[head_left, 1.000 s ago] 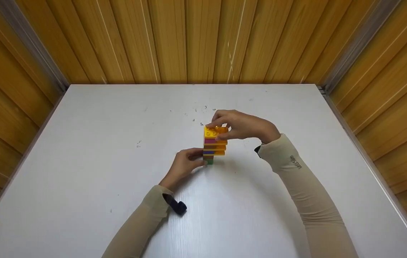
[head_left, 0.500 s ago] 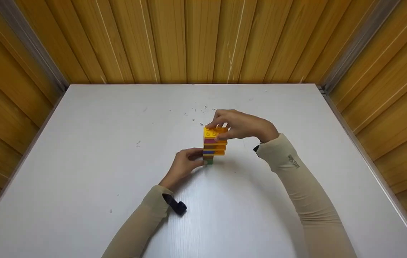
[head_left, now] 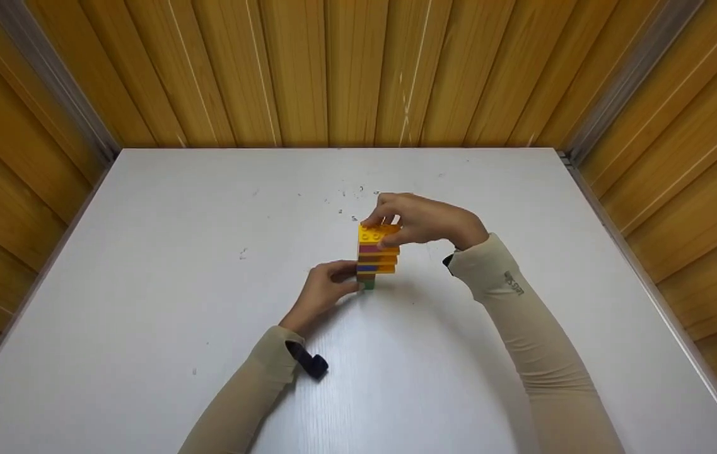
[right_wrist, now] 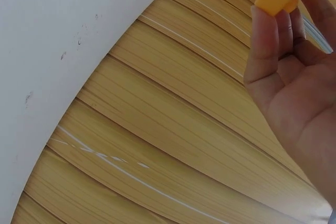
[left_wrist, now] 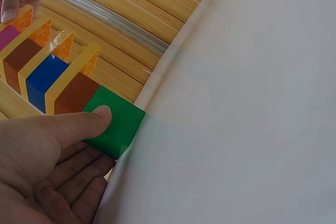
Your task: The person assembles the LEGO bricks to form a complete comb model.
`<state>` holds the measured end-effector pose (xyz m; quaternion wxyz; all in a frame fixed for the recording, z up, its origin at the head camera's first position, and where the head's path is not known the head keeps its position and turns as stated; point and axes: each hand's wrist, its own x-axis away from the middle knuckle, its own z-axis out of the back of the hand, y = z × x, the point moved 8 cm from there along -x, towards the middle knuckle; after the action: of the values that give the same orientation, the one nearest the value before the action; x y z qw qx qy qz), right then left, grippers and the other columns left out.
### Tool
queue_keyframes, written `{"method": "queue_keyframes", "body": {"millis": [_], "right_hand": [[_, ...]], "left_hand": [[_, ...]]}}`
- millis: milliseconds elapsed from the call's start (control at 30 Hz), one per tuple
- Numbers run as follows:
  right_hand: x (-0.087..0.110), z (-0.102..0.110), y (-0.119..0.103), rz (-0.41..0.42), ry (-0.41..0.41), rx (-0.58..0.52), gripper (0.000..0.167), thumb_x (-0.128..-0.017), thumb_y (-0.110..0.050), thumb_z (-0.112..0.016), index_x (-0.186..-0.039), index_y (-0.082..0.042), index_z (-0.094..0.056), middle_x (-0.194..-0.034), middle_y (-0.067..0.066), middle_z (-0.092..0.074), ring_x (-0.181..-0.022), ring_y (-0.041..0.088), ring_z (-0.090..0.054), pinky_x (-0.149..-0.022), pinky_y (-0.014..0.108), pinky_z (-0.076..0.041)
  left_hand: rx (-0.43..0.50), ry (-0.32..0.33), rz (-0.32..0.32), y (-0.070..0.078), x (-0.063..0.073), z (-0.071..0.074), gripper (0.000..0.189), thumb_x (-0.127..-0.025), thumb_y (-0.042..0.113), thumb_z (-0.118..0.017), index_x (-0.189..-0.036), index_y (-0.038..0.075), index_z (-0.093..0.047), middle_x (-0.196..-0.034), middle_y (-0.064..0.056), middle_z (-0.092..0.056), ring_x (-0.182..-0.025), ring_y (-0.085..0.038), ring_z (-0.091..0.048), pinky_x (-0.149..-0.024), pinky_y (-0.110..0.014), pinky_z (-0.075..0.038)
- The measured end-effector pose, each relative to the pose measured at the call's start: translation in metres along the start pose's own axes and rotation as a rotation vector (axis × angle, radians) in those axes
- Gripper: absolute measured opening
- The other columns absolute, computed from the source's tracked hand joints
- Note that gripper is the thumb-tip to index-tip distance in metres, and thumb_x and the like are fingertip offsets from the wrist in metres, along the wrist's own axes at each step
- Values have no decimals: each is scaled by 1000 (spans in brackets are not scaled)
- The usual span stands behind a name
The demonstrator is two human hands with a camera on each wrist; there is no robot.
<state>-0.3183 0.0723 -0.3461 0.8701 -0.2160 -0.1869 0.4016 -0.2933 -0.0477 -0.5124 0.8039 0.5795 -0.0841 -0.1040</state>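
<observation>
A tower of toy building blocks stands on the white table in the head view. At its foot is a green block (left_wrist: 125,127), followed upward by a brown block (left_wrist: 77,94), a blue block (left_wrist: 46,80), another brown one and a magenta block (head_left: 369,248). Yellow plates part these upper blocks and jut out to the right. My left hand (head_left: 325,289) grips the tower's base, thumb pressed on the green block's face. Up top, my right hand (head_left: 424,217) pinches the topmost yellow piece (head_left: 369,234) between thumb and fingers; its studs show beside them.
The white table (head_left: 144,284) spreads around the tower, with small dark marks (head_left: 354,218) behind it. Wood-patterned panels (head_left: 295,75) wall in the back and both sides. A black wrist strap (head_left: 308,360) sits on the left sleeve.
The right forearm has drifted slightly left. Both hands keep their hold, and the tower looks the same.
</observation>
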Motion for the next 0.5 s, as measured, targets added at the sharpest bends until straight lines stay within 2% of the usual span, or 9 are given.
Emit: {"method": "queue_keyframes", "body": {"millis": [267,500], "right_hand": [[0,-1,-1,14,-7,4,41,-86,-13,-72,-126,-10,-64,-103,9,-57,-108,26,-60,-90,39,-54],[2,-2,0,41,9,13,43,-87,-11,-71,-128,-10,-62,-103,9,-56,-108,24,-58,-90,39,-54]], "left_hand": [[12,-3,-18,0,0,0,41,-84,10,-72,-124,8,-63,-122,-9,-67,-113,-22,-63,-101,-35,-49],[-1,1,7,-1,0,0,42,-85,11,-70,-126,8,-62,-122,-7,-67,-114,-20,-63,-102,-35,-48]]}}
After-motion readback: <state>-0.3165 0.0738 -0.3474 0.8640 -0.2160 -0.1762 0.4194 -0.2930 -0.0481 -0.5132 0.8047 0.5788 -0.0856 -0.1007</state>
